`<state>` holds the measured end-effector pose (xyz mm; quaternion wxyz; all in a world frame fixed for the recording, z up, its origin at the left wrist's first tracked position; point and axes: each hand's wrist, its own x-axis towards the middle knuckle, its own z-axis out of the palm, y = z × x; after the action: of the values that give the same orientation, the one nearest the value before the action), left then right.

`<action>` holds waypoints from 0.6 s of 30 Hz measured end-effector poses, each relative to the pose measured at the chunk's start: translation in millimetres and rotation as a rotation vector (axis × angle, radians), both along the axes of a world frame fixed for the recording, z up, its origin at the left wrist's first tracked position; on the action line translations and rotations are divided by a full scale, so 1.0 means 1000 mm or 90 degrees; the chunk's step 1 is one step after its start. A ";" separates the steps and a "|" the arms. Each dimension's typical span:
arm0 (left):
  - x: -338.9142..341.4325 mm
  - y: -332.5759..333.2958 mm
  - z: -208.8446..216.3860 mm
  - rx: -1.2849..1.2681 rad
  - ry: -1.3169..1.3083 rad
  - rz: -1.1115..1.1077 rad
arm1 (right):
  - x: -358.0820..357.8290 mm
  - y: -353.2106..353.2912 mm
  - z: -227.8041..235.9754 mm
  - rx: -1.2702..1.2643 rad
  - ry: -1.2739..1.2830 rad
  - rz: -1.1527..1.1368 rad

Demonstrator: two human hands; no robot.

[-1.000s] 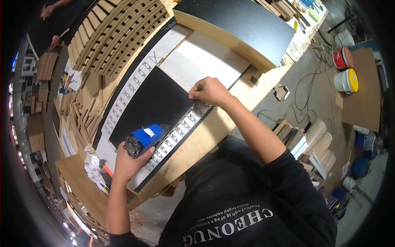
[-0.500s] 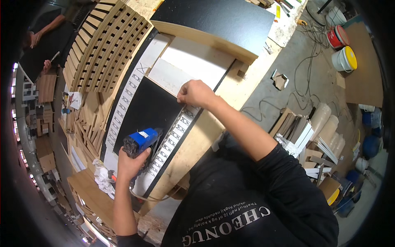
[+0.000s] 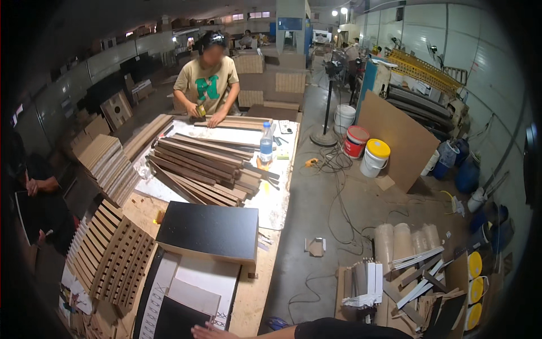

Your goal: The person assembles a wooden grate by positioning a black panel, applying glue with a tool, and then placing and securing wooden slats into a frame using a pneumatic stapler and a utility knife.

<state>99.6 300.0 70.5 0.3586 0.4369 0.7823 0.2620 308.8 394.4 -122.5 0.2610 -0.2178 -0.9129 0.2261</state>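
My right hand [image 3: 208, 332] shows at the lower edge, its fingers stretched out over the black panel [image 3: 175, 318]. Nothing shows in its fingers, and the frame cuts off part of the hand. Whether it touches the panel I cannot tell. A pale flat board [image 3: 195, 295] lies just beyond, across a white base whose border [image 3: 151, 305] carries drawn crosses. Behind them sits a wooden block with a black top [image 3: 209, 229]. My left hand is out of view.
Slatted wooden pieces [image 3: 121, 265] stand left of the panel. Farther along the bench, dark wood strips [image 3: 192, 164] are piled near a water bottle [image 3: 266, 141]. A co-worker [image 3: 209, 85] stands at its far end. Cables [image 3: 339, 209], buckets [image 3: 376, 157] and offcuts [image 3: 418, 282] lie right.
The view has swung up to the far bench and workshop. My right hand has gone from closed fingers at the panel's edge to outstretched fingers. My left hand and its blue tool have left the view.
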 end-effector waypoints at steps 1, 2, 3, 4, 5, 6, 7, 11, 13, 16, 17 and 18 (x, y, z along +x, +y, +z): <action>-0.005 -0.003 -0.009 0.066 0.025 -0.032 | -0.006 -0.004 -0.015 0.047 0.073 0.054; 0.001 -0.001 -0.005 0.075 0.025 -0.030 | -0.008 -0.005 -0.012 0.007 0.085 0.175; 0.008 -0.001 0.003 0.026 -0.034 0.020 | -0.013 -0.012 -0.007 -0.034 0.096 0.295; 0.012 -0.001 0.005 -0.025 -0.098 0.065 | -0.011 -0.013 0.024 -0.140 -0.064 0.390; 0.013 0.001 0.007 -0.019 -0.097 0.061 | -0.005 -0.010 0.065 -0.247 -0.223 0.476; 0.012 0.000 0.012 -0.062 -0.069 0.065 | 0.000 -0.011 0.082 -0.187 -0.253 0.494; 0.013 -0.002 0.015 -0.104 -0.039 0.071 | 0.000 -0.011 0.076 -0.180 -0.251 0.492; 0.026 -0.004 0.042 -0.036 -0.035 -0.040 | -0.009 0.003 0.011 -0.139 0.005 0.125; -0.008 -0.027 0.009 0.088 0.021 -0.127 | -0.003 0.008 0.010 -0.047 -0.013 -0.089; -0.009 -0.037 0.004 0.029 0.061 -0.024 | -0.019 -0.013 -0.034 0.115 -0.029 -0.018; -0.003 -0.044 0.010 -0.006 -0.017 0.066 | -0.024 -0.028 -0.033 0.233 -0.005 -0.044; 0.006 -0.042 0.009 0.097 0.101 0.009 | -0.038 -0.030 -0.049 0.186 0.047 -0.054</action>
<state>105.2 257.7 80.0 0.2596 0.4764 0.7890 0.2883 270.4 363.9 -171.4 0.3326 -0.2071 -0.9159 0.0875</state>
